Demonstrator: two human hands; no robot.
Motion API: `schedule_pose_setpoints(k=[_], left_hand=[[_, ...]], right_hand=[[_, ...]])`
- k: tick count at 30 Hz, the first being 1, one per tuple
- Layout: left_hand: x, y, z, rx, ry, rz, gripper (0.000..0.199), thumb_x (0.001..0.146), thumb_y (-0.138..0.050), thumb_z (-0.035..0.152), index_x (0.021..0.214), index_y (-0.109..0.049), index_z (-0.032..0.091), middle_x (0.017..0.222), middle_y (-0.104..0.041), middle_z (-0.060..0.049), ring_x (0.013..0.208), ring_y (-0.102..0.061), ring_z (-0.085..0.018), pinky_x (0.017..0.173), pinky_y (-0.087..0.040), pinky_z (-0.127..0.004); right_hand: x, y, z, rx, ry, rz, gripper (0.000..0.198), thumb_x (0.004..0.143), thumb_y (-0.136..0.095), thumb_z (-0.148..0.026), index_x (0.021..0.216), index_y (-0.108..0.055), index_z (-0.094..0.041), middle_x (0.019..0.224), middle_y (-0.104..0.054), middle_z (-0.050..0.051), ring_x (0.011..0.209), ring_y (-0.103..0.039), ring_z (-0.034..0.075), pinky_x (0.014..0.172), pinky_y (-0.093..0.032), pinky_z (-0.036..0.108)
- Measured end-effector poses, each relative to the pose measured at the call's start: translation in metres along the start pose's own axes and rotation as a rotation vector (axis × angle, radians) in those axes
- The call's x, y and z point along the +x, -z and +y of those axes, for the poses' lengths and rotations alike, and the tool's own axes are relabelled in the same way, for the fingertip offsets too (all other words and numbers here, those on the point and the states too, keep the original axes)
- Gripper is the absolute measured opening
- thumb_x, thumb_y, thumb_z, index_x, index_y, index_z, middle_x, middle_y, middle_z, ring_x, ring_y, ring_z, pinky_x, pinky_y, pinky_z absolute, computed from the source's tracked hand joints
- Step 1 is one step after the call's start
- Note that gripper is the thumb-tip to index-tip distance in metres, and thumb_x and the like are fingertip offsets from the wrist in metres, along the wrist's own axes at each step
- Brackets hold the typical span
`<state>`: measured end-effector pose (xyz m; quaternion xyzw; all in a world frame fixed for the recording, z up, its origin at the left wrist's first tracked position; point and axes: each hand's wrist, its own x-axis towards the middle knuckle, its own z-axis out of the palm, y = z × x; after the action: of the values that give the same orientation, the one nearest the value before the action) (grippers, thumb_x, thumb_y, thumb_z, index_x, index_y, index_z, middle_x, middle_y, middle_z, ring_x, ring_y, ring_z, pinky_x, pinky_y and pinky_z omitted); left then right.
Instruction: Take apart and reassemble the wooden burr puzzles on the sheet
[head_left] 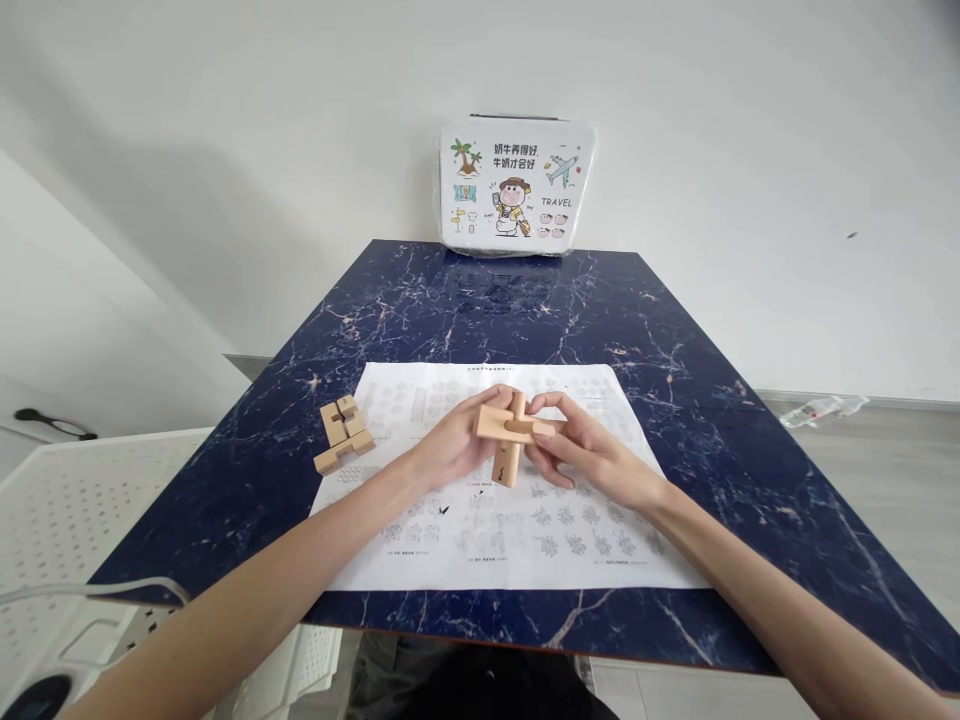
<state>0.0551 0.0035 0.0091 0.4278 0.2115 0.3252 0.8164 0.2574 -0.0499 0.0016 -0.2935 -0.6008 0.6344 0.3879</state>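
Both hands hold a partly joined wooden burr puzzle (501, 426) above a printed sheet. Its notched bars cross one another, and one bar, with a dark mark near its end, points down toward me. My left hand (466, 436) grips the puzzle from the left, its fingers partly hidden behind the wood. From the right, my right hand (583, 446) pinches the end of the sideways bar between thumb and fingers. To the left lie several loose notched wooden pieces (346, 432), close together at the sheet's left edge.
The white instruction sheet (585, 570) with small diagrams lies on a dark blue marble-patterned table (405, 310). A white cartoon-printed case (517, 185) stands against the wall at the back. White perforated furniture (97, 480) and a cable (97, 588) are at the left.
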Motion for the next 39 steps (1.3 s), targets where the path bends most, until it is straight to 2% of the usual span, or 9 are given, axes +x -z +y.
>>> schedule_pose_setpoints(k=[6, 12, 17, 24, 27, 30, 33, 36, 39], left_hand=[[-0.002, 0.004, -0.003, 0.003, 0.059, -0.13, 0.039, 0.095, -0.072, 0.055, 0.099, -0.065, 0.017, 0.094, -0.072, -0.009, 0.078, -0.073, -0.024, 0.087, -0.054, -0.043], [-0.006, 0.002, 0.003, 0.106, 0.023, -0.059, 0.038, 0.089, -0.079, 0.052, 0.103, -0.072, 0.018, 0.096, -0.066, -0.006, 0.081, -0.067, -0.019, 0.074, -0.054, -0.032], [-0.008, 0.003, 0.01, 0.204, -0.013, -0.112, 0.036, 0.087, -0.081, 0.053, 0.087, -0.073, 0.017, 0.095, -0.062, -0.006, 0.073, -0.058, -0.015, 0.067, -0.048, -0.028], [-0.003, 0.005, 0.005, 0.16, 0.011, 0.001, 0.047, 0.081, -0.084, 0.061, 0.086, -0.074, 0.015, 0.088, -0.062, -0.006, 0.075, -0.058, -0.018, 0.073, -0.049, -0.032], [0.001, 0.008, 0.004, 0.138, 0.04, 0.033, 0.044, 0.083, -0.083, 0.057, 0.091, -0.076, 0.014, 0.089, -0.066, -0.007, 0.078, -0.061, -0.019, 0.074, -0.049, -0.032], [0.005, 0.011, 0.005, 0.069, -0.047, 0.122, 0.038, 0.087, -0.081, 0.051, 0.104, -0.078, 0.017, 0.109, -0.074, -0.011, 0.097, -0.067, -0.024, 0.082, -0.05, -0.034], [0.007, 0.014, 0.01, -0.033, -0.2, 0.283, 0.028, 0.09, -0.077, 0.042, 0.104, -0.079, 0.018, 0.127, -0.074, -0.011, 0.119, -0.065, -0.026, 0.097, -0.049, -0.035], [0.006, 0.015, 0.014, -0.044, -0.262, 0.385, 0.02, 0.091, -0.073, 0.036, 0.1, -0.078, 0.018, 0.126, -0.074, -0.01, 0.125, -0.063, -0.026, 0.104, -0.046, -0.036], [0.006, 0.018, 0.013, 0.019, -0.271, 0.413, 0.02, 0.09, -0.073, 0.036, 0.098, -0.076, 0.018, 0.116, -0.074, -0.009, 0.115, -0.064, -0.025, 0.098, -0.047, -0.034]], right_hand=[[0.002, -0.002, 0.008, 0.002, -0.029, 0.038, 0.026, 0.107, -0.059, -0.044, 0.117, -0.041, -0.027, 0.082, -0.062, -0.005, 0.05, -0.047, 0.007, 0.052, -0.038, 0.026], [-0.002, 0.0, 0.009, -0.105, -0.031, -0.08, 0.027, 0.108, -0.054, -0.049, 0.11, -0.056, -0.022, 0.08, -0.06, -0.003, 0.045, -0.043, 0.006, 0.044, -0.031, 0.024], [-0.005, -0.002, 0.007, -0.116, -0.073, -0.121, 0.029, 0.107, -0.056, -0.049, 0.109, -0.062, -0.02, 0.075, -0.057, -0.004, 0.044, -0.037, 0.005, 0.042, -0.027, 0.023], [-0.002, 0.0, 0.002, 0.052, -0.046, -0.188, 0.024, 0.108, -0.057, -0.041, 0.103, -0.062, -0.019, 0.082, -0.064, -0.001, 0.043, -0.046, 0.005, 0.044, -0.034, 0.023], [-0.002, 0.003, 0.003, 0.2, -0.084, -0.17, 0.029, 0.108, -0.056, -0.043, 0.094, -0.061, -0.018, 0.073, -0.062, -0.002, 0.04, -0.042, 0.005, 0.04, -0.031, 0.023], [-0.001, 0.007, 0.004, 0.302, -0.119, -0.061, 0.037, 0.107, -0.057, -0.046, 0.082, -0.059, -0.018, 0.06, -0.054, -0.005, 0.035, -0.034, 0.005, 0.037, -0.026, 0.023], [0.002, 0.014, 0.005, 0.353, -0.099, 0.167, 0.039, 0.105, -0.06, -0.045, 0.076, -0.056, -0.02, 0.056, -0.047, -0.007, 0.037, -0.028, 0.005, 0.039, -0.029, 0.023], [0.006, 0.023, 0.005, 0.441, -0.016, 0.442, 0.024, 0.098, -0.071, -0.039, 0.086, -0.061, -0.021, 0.067, -0.053, -0.006, 0.042, -0.03, 0.005, 0.042, -0.037, 0.022], [0.007, 0.032, 0.01, 0.552, 0.059, 0.623, 0.024, 0.089, -0.084, -0.034, 0.091, -0.062, -0.023, 0.076, -0.056, -0.006, 0.046, -0.034, 0.004, 0.042, -0.04, 0.017]])
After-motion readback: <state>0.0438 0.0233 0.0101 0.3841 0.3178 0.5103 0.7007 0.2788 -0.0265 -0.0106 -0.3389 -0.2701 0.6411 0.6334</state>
